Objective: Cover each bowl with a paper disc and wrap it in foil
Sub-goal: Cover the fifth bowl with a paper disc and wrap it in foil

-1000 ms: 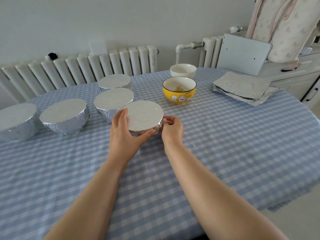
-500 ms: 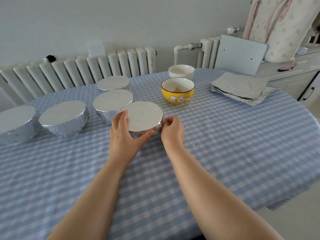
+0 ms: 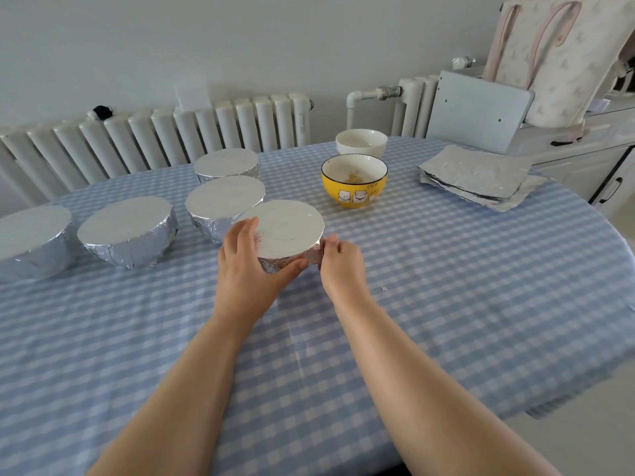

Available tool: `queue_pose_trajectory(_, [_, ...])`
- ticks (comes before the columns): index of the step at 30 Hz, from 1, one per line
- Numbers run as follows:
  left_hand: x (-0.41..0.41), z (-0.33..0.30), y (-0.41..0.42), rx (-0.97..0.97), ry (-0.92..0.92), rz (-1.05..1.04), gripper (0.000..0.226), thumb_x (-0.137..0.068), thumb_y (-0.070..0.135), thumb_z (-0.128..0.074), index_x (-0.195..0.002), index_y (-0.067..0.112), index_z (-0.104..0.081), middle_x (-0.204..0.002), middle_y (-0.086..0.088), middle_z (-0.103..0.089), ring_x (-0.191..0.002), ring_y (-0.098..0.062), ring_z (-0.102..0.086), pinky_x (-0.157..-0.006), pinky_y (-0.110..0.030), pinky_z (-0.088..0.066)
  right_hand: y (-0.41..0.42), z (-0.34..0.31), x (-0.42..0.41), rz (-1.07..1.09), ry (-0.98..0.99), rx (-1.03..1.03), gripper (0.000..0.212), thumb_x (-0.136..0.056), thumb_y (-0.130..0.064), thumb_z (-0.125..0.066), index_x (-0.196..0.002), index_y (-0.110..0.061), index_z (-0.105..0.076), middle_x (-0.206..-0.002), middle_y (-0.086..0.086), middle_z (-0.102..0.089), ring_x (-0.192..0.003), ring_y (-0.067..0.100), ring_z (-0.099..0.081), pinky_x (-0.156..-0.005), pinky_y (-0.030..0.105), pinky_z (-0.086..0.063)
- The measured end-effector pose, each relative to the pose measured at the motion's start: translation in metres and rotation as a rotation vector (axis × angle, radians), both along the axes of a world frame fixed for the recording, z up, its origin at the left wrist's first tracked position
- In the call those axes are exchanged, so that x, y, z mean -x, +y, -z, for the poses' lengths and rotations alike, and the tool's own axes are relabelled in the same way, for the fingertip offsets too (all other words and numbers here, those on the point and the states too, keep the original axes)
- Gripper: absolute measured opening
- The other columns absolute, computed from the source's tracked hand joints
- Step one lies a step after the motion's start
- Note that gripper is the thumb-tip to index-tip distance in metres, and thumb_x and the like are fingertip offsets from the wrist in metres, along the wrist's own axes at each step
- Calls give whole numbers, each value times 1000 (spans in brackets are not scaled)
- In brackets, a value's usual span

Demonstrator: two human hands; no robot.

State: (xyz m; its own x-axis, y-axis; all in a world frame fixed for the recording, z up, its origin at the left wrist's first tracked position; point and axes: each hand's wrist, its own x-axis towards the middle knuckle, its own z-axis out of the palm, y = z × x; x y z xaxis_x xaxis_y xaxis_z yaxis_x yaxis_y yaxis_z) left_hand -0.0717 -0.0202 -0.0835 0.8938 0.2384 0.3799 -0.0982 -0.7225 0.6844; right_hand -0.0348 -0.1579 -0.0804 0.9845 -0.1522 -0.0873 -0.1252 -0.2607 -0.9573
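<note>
Desk (image 3: pixel 481 304) under a blue-and-white checked cloth. At 9 o'clock, cut by the frame edge, a large foil-wrapped round bowl (image 3: pixel 32 242); just beside it toward centre, a second foil-wrapped bowl (image 3: pixel 127 231). At 10–11 o'clock two smaller foil-wrapped bowls, one nearer (image 3: pixel 223 204), one farther (image 3: pixel 226 163).

Left hand (image 3: pixel 245 269): forearm enters from 7 o'clock, palm set against the left side of the centre foil-wrapped bowl (image 3: pixel 287 228), fingers extended up along its rim, thumb hooked across the near foil wall. Grip wide, cupping the bowl. This bowl stands on the desk at centre, its far-left edge overlapping the nearer small bowl in view; contact cannot be judged.

Right hand (image 3: pixel 340 264): forearm enters from 5 o'clock, fingers curled, fingertips pinching the crumpled foil at the bowl's right lower edge.

At 12–1 o'clock a yellow ceramic bowl with cat pictures (image 3: pixel 354 182), uncovered; behind it a white ceramic bowl (image 3: pixel 361 142). At 2 o'clock a stack of flat foil sheets (image 3: pixel 477 175).
</note>
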Motion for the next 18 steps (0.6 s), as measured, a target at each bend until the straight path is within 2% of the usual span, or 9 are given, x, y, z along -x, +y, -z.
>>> queue_pose_trajectory(2, [0, 1, 0, -22, 3, -4, 107, -66, 65, -74, -151, 19, -28, -154, 0, -25, -142, -23, -26, -113, -39, -30, 1, 0, 1, -15, 23, -50, 40, -103, -16, -31, -92, -8, -69, -71, -2, -59, -68, 15, -54, -57, 25, -42])
queue_pose_trajectory(4, [1, 0, 0, -20, 24, 5, 110, -64, 74, -69, -151, 20, -28, -155, 1, -24, -142, -23, -25, -113, -39, -29, 0, 0, 2, -28, 70, -132, 41, -100, -12, -32, -91, -13, -72, -81, 2, -68, -79, 18, -63, -74, 34, -56])
queue_pose_trajectory(6, [2, -2, 1, 7, 9, 14, 108, -67, 85, -54, -150, 19, -32, -155, 0, -28, -141, -23, -27, -111, -34, -25, -4, -2, 1, -19, 126, -244, 41, -100, -13, -35, -83, -17, -72, -86, 5, -70, -87, 22, -65, -89, 42, -56])
queue_pose_trajectory(8, [3, -2, 1, 55, -25, -2, 98, -74, 84, -34, -147, 18, -38, -153, -1, -34, -139, -24, -31, -111, -31, -24, -7, -3, -4, -31, 170, -324, 43, -102, -21, -35, -82, -19, -72, -88, 4, -70, -89, 21, -64, -95, 44, -54])
queue_pose_trajectory(9, [4, -2, -1, 62, -32, -19, 96, -77, 85, -26, -146, 19, -40, -153, -1, -35, -138, -25, -33, -110, -31, -25, -7, -5, -5, -46, 191, -327, 43, -103, -29, -35, -87, -21, -73, -94, 3, -71, -94, 20, -65, -97, 44, -53])
queue_pose_trajectory(11, [7, 0, -5, 25, -30, -61, 95, -80, 84, -11, -145, 22, -43, -153, 0, -36, -136, -27, -34, -108, -30, -24, -7, -3, -11, -77, 202, -285, 49, -95, -49, -32, -111, -21, -68, -112, 2, -69, -111, 21, -63, -102, 45, -48])
queue_pose_trajectory(12, [8, 0, -7, 6, -25, -79, 93, -81, 82, -9, -144, 23, -44, -154, 0, -35, -136, -28, -33, -107, -31, -23, -8, -1, -16, -98, 190, -251, 56, -91, -55, -29, -121, -20, -62, -120, 1, -66, -117, 21, -59, -105, 46, -45])
queue_pose_trajectory(14, [9, -1, -10, -8, -2, -102, 89, -82, 78, -8, -145, 25, -44, -157, 0, -30, -135, -30, -29, -110, -36, -24, -11, 2, -23, -125, 169, -165, 64, -89, -60, -25, -127, -20, -57, -127, 2, -62, -122, 21, -56, -109, 46, -41])
queue_pose_trajectory(18, [8, -3, -6, -66, 20, -148, 90, -81, 77, -8, -148, 27, -40, -160, 1, -24, -136, -29, -25, -114, -44, -20, -19, -5, -22, -156, 139, -135, 54, -103, -51, -24, -98, -26, -71, -111, 2, -72, -111, 19, -63, -108, 43, -42])
